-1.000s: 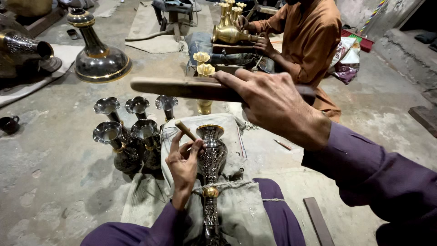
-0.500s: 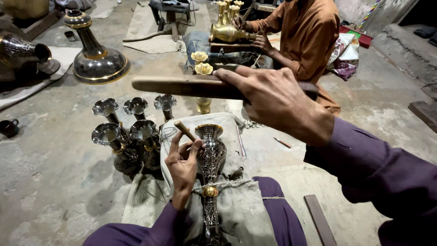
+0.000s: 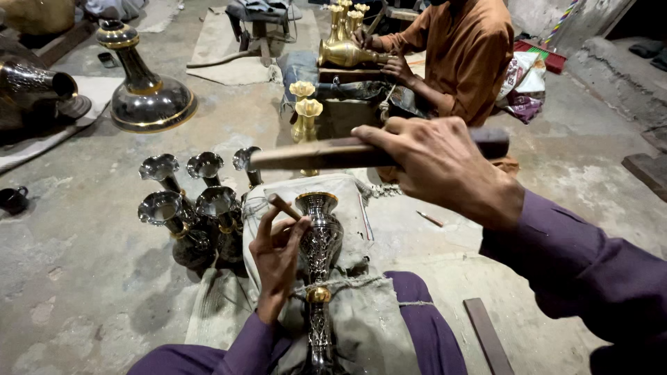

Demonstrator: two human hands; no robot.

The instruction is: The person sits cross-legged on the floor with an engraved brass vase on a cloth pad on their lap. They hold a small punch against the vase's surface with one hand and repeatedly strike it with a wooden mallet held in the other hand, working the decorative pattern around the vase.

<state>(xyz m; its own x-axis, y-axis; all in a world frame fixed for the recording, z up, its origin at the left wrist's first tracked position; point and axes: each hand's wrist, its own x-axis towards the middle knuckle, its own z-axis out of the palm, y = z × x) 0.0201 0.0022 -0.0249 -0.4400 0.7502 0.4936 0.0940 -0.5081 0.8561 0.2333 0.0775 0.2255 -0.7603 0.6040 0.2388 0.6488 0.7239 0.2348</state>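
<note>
Chisel (image 3: 283,206) on vase (image 3: 319,236); mallet (image 3: 333,154) overhead

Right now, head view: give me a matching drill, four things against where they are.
1. wooden stick
2. small chisel
3. engraved vase
4. cluster of dark vases

a. lying on the cloth over the lap
b. gripped in the right hand
c. standing on the floor, left of the lap
d. held in the left hand

Pairs: 1-b, 2-d, 3-a, 4-c
</note>
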